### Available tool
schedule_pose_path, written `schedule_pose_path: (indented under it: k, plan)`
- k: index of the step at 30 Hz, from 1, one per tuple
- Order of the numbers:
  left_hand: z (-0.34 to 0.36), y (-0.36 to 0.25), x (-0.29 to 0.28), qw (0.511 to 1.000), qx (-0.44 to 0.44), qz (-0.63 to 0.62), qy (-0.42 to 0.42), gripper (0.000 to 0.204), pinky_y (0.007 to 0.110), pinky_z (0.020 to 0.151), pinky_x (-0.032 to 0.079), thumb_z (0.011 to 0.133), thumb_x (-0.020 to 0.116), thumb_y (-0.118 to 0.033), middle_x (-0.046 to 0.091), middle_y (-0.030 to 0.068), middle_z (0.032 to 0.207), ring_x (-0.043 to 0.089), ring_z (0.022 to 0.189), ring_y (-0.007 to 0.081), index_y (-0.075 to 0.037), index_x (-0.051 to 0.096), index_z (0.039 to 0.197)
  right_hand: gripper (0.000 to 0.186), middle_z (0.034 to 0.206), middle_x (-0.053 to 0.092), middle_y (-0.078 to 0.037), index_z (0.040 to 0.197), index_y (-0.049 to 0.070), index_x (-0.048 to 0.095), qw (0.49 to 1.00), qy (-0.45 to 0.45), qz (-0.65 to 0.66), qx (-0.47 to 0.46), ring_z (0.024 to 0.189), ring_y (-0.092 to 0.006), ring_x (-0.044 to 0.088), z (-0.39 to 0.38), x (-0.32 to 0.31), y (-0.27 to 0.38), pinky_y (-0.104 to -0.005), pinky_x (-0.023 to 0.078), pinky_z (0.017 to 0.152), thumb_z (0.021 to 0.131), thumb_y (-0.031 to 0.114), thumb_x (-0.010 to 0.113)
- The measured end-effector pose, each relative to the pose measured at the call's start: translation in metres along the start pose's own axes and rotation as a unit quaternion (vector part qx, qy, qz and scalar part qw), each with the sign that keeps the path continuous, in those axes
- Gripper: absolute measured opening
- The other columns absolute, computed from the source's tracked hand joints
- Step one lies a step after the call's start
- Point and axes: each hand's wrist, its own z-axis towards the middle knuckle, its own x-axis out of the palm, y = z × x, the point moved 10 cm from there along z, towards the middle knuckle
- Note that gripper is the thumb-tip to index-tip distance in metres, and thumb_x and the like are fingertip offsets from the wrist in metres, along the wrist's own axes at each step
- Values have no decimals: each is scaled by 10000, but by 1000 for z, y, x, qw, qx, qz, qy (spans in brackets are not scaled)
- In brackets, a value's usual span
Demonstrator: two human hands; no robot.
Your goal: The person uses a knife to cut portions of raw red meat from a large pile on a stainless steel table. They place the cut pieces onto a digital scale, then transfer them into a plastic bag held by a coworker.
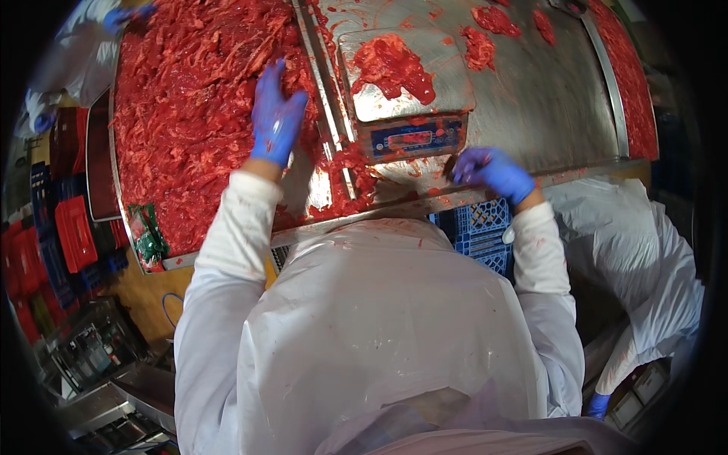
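My left hand [277, 121], in a blue glove, is over a bed of red raw meat [174, 98] with its fingers apart, just left of a metal divider [315, 61]. My right hand [489, 171], also gloved in blue, has its fingers curled at the front edge of the steel table, right of a scale [415, 139]; something dark at its fingertips is too unclear to name. A lump of meat [390, 68] lies on the scale's plate, and smaller pieces [479, 49] lie behind it.
A green packet [148, 231] sits at the meat's near left corner. Red and blue crates [72, 235] stand at left, a blue crate [478, 235] below the table. Co-workers in white appear at top left [83, 30] and right [637, 273]. More meat [633, 91] lies beyond a rail at far right.
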Motion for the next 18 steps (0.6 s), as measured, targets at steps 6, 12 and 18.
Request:
schedule_pose_path:
  k: [6, 12, 18]
  plan:
    - [10, -137, 138, 939, 243, 179, 163, 742, 449, 1158, 418, 842, 669, -117, 545, 218, 1494, 569, 1326, 392, -54, 451, 1548, 157, 1046, 729, -46, 1109, 24, 656, 985, -76, -10, -155, 1012, -161, 716, 52, -14, 121, -297, 559, 888, 959, 20, 701]
    - [-1, -82, 88, 940, 6, -239, 244, 816, 414, 1166, 427, 884, 778, -207, 470, 250, 1567, 520, 1412, 370, -52, 399, 1590, 310, 1087, 738, -105, 1198, 31, 625, 909, -159, 257, -288, 960, -209, 728, 69, -32, 100, -330, 608, 867, 916, 16, 753]
    - [-32, -109, 91, 905, 168, 344, 185, 1156, 674, 1234, 145, 765, 721, -758, 280, 249, 1676, 216, 1557, 474, -68, 350, 1616, 446, 1103, 689, -104, 1227, 45, 617, 870, -303, 241, -305, 968, -206, 704, 95, -73, 117, -345, 594, 888, 845, 90, 843]
